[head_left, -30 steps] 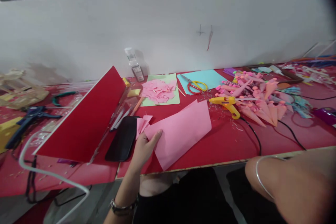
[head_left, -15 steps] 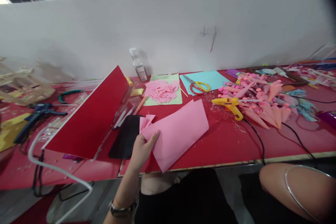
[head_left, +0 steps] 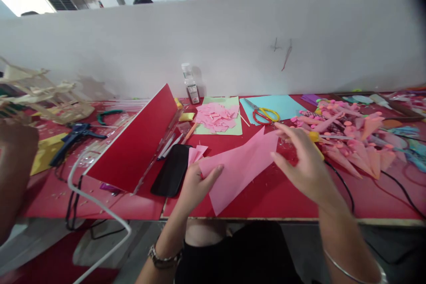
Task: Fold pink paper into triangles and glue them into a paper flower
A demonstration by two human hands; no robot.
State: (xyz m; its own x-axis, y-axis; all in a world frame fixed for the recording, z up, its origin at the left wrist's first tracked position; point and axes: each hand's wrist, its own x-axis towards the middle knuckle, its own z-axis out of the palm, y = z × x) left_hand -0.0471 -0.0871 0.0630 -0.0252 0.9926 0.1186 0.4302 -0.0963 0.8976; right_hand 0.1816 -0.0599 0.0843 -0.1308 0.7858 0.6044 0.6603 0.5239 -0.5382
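My left hand grips the left end of a pink sheet of paper, thumb on top. The sheet is held over the red table, its lower corner pointing towards me. My right hand is at the sheet's right end, thumb and fingers apart; its fingertips reach the upper right corner, and I cannot tell whether they touch it. Small folded pink paper pieces lie just beyond my left hand, beside a black phone. A yellow glue gun is partly hidden behind my right hand.
Pink paper scraps lie on a pale green sheet. Scissors rest on a blue sheet. Pink paper cones are heaped right. A red board leans left, near another person's arm.
My right hand has come up from my lap side to the sheet's right end. The left hand keeps its hold. The view has shifted left, and another person's arm has appeared there.
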